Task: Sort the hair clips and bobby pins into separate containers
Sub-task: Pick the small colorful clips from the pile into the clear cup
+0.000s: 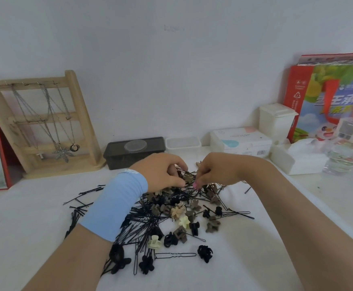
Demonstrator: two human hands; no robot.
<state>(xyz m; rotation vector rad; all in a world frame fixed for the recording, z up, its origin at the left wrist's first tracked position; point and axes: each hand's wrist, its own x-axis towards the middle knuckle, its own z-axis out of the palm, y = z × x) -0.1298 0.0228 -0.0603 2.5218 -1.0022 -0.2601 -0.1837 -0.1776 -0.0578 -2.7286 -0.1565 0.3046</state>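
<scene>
Pile: hair clips and black bobby pins lie tangled together at the centre of the white counter, with stray pins spread toward 9 o'clock and single clips toward 6 o'clock.
Left hand: on the pile's 12 o'clock edge, fingers curled with the tips down among the pieces; I cannot tell whether it holds anything.
Right hand: just beside the left at the same edge, thumb and fingertips pinched together on what seems to be bobby pins.
Blue band: wraps the left wrist and lies over the pile's 9 o'clock side.
Dark container: at 12 o'clock behind the hands, by the wall, with a clear round disc on top.
White container: touching the dark one's right end.
Necklace stand: wooden, at 10 o'clock, hung with chains.
Tissue box: at 1 o'clock.
Red bag: at 2 o'clock, against the wall.
</scene>
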